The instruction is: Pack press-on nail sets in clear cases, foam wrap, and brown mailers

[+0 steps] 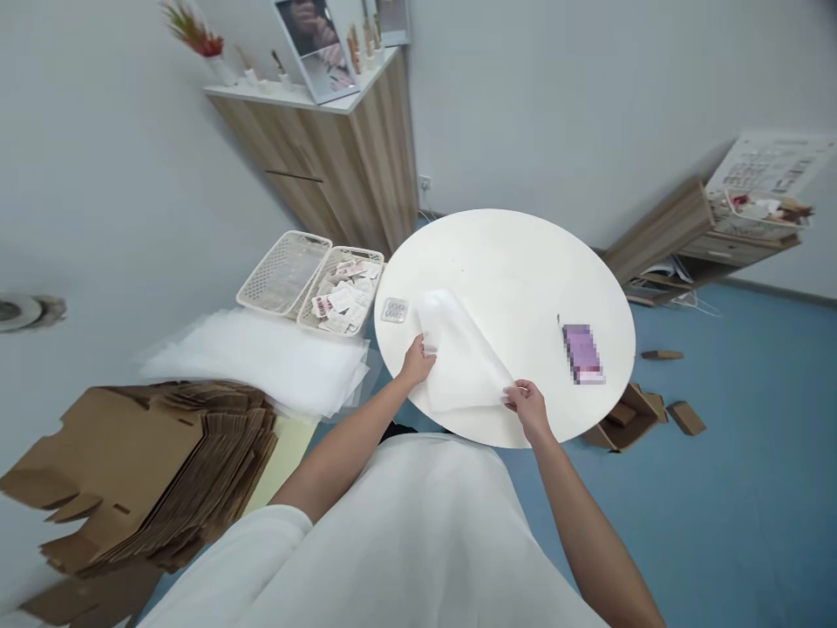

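Observation:
A translucent white foam sheet or bag (461, 362) is stretched between my hands over the round white table (510, 253). My left hand (417, 362) pinches its left edge. At its lower right corner, my right hand (527, 406) grips it between thumb and fingers. Just beyond my left hand lies a small clear blister pack (395, 310) near the table's left edge. To the right of my right hand is a purple, pixelated flat object (583, 353). Whether the white piece is a single sheet or a pouch, I cannot tell.
Left of the table stand a basket of printed packets (343, 292) and a basket with clear pieces (281, 270). Nearer are a stack of white sheets (261, 358) and folded cardboard (144, 462). An open cardboard box (628, 419) sits on the floor at right.

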Demonstrator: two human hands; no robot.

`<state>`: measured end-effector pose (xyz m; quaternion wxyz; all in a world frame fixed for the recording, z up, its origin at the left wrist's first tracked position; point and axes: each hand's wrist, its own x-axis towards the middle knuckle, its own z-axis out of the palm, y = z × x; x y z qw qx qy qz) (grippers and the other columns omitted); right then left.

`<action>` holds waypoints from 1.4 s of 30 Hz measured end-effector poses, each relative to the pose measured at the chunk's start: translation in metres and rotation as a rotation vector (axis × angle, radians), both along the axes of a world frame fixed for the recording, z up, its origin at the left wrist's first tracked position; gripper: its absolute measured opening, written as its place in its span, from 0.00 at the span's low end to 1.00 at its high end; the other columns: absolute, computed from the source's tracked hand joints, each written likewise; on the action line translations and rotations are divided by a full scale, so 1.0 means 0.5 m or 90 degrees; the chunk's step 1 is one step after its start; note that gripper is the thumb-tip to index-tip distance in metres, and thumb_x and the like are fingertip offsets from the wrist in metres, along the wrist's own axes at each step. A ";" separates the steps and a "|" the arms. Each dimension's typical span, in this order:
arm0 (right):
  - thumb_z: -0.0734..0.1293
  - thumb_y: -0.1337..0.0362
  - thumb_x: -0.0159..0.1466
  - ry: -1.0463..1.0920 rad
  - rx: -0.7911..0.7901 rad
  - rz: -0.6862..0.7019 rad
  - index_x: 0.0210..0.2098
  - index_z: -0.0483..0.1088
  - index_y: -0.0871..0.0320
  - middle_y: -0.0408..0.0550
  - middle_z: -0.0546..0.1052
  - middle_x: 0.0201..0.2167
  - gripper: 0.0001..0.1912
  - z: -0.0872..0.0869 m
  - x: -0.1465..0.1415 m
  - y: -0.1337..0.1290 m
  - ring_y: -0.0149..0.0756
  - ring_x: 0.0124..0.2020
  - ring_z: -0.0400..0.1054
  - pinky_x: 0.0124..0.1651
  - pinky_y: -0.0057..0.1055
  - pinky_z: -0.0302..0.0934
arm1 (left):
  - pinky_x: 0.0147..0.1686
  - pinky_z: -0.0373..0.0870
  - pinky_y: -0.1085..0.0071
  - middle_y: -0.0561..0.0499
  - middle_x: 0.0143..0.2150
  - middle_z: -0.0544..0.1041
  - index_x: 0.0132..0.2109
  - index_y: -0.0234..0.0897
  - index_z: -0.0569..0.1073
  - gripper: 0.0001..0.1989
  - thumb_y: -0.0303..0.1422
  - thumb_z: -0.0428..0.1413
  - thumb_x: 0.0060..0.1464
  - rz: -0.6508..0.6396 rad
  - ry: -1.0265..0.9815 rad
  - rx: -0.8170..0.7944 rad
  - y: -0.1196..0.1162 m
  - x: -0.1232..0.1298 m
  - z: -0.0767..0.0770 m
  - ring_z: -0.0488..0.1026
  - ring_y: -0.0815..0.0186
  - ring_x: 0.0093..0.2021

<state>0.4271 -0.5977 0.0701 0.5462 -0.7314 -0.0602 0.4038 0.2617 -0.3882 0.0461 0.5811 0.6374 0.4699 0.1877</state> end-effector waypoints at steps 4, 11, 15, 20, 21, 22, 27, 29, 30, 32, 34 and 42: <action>0.62 0.59 0.52 -0.166 -0.118 0.139 0.43 0.62 0.58 0.48 0.73 0.32 0.20 -0.039 0.022 -0.056 0.36 0.30 0.70 0.37 0.37 0.64 | 0.36 0.66 0.72 0.48 0.38 0.73 0.58 0.36 0.55 0.33 0.24 0.55 0.44 -0.040 0.087 0.021 -0.005 0.050 -0.013 0.69 0.71 0.32; 0.57 0.65 0.58 -0.678 -0.197 0.365 0.58 0.51 0.60 0.56 0.55 0.59 0.28 -0.040 0.017 -0.042 0.45 0.60 0.46 0.57 0.44 0.47 | 0.41 0.64 0.70 0.49 0.38 0.72 0.58 0.38 0.56 0.31 0.25 0.54 0.46 -0.132 0.204 0.079 0.000 0.103 -0.046 0.69 0.68 0.38; 0.56 0.65 0.59 -0.717 -0.214 0.547 0.59 0.49 0.60 0.53 0.49 0.62 0.28 -0.057 0.014 0.012 0.43 0.63 0.39 0.59 0.42 0.42 | 0.43 0.64 0.67 0.44 0.46 0.69 0.60 0.37 0.50 0.32 0.28 0.52 0.49 -0.160 0.274 0.131 -0.002 0.120 -0.037 0.68 0.64 0.44; 0.54 0.60 0.61 -0.707 -0.317 0.587 0.60 0.47 0.61 0.55 0.46 0.63 0.28 -0.088 0.013 0.027 0.45 0.63 0.36 0.59 0.48 0.37 | 0.53 0.54 0.57 0.40 0.61 0.53 0.62 0.37 0.45 0.34 0.34 0.51 0.51 -0.195 0.372 0.413 -0.034 0.107 -0.005 0.51 0.54 0.60; 0.54 0.59 0.61 -0.705 -0.330 0.581 0.60 0.47 0.61 0.55 0.46 0.63 0.29 -0.091 0.012 0.024 0.46 0.63 0.36 0.59 0.49 0.36 | 0.55 0.51 0.56 0.41 0.63 0.50 0.62 0.39 0.47 0.33 0.36 0.51 0.51 -0.266 0.386 0.451 -0.044 0.101 -0.002 0.48 0.54 0.61; 0.54 0.58 0.61 -0.703 -0.338 0.572 0.60 0.47 0.61 0.56 0.45 0.63 0.29 -0.093 0.012 0.021 0.46 0.63 0.36 0.59 0.50 0.36 | 0.56 0.48 0.55 0.43 0.63 0.49 0.61 0.40 0.49 0.32 0.38 0.51 0.51 -0.340 0.400 0.475 -0.054 0.095 -0.002 0.45 0.54 0.62; 0.54 0.58 0.61 -0.676 -0.314 0.515 0.60 0.47 0.61 0.58 0.46 0.63 0.29 -0.095 0.013 0.011 0.48 0.63 0.39 0.58 0.53 0.35 | 0.57 0.39 0.49 0.45 0.64 0.47 0.60 0.44 0.52 0.30 0.40 0.50 0.51 -0.490 0.413 0.447 -0.083 0.079 -0.022 0.38 0.52 0.64; 0.54 0.58 0.61 -0.667 -0.294 0.501 0.59 0.48 0.60 0.58 0.47 0.62 0.29 -0.095 0.014 0.008 0.49 0.62 0.40 0.58 0.54 0.35 | 0.57 0.37 0.48 0.44 0.64 0.48 0.59 0.44 0.54 0.29 0.39 0.51 0.51 -0.476 0.373 0.410 -0.084 0.080 -0.028 0.37 0.53 0.64; 0.55 0.58 0.61 -0.663 -0.285 0.495 0.59 0.48 0.59 0.59 0.48 0.62 0.28 -0.095 0.015 0.006 0.50 0.62 0.41 0.57 0.55 0.35 | 0.57 0.36 0.48 0.44 0.64 0.48 0.59 0.45 0.55 0.29 0.39 0.52 0.50 -0.467 0.351 0.392 -0.083 0.081 -0.028 0.37 0.52 0.64; 0.56 0.58 0.60 -0.654 -0.272 0.483 0.58 0.49 0.58 0.59 0.49 0.62 0.28 -0.093 0.016 0.001 0.50 0.62 0.41 0.57 0.56 0.35 | 0.57 0.35 0.49 0.44 0.64 0.49 0.58 0.45 0.57 0.29 0.38 0.54 0.48 -0.447 0.314 0.361 -0.082 0.084 -0.024 0.37 0.52 0.64; 0.56 0.57 0.60 -0.646 -0.267 0.458 0.58 0.50 0.57 0.58 0.48 0.62 0.28 -0.087 0.017 0.001 0.51 0.62 0.40 0.57 0.56 0.36 | 0.57 0.35 0.50 0.43 0.64 0.49 0.57 0.44 0.58 0.30 0.39 0.55 0.47 -0.428 0.286 0.339 -0.083 0.085 -0.014 0.38 0.52 0.64; 0.56 0.54 0.60 -0.591 -0.164 0.326 0.60 0.46 0.60 0.57 0.39 0.64 0.31 -0.035 -0.007 0.143 0.51 0.63 0.34 0.57 0.54 0.43 | 0.57 0.39 0.50 0.42 0.65 0.41 0.61 0.41 0.50 0.35 0.45 0.52 0.49 -0.223 0.284 0.293 0.005 0.005 0.020 0.35 0.51 0.64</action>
